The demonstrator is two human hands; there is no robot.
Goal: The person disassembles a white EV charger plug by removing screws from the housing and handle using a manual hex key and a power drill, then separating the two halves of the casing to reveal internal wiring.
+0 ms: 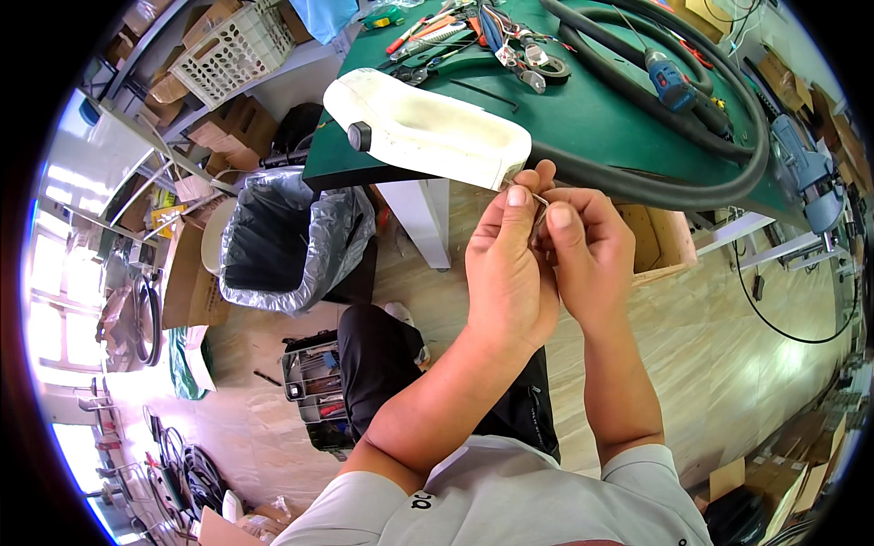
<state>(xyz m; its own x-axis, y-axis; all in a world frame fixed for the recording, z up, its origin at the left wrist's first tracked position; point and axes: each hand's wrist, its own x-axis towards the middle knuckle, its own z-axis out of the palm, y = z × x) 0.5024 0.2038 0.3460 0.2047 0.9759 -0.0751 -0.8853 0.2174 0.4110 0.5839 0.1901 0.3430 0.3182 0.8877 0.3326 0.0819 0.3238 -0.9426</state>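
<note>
A white plastic charging-gun-shaped handle (428,127) with a black round button (360,136) lies along the near edge of the green table, its narrow end toward my hands. A thick black cable (628,178) runs right from behind that end. Just below it, my left hand (512,264) is closed, thumb and fingers pinching a thin wire-like piece (537,218). My right hand (590,255) pinches the same piece from the other side, its fingertips almost meeting the left ones. The fingers hide most of the piece, so its exact kind is hard to see.
On the green table (583,118) lie pliers and other hand tools (519,55), a tape roll (553,68), a black hex key (484,94) and a blue power drill (669,82). A lined bin (319,246) stands below left, a toolbox (314,391) by my leg, a wooden box (669,241) under the table.
</note>
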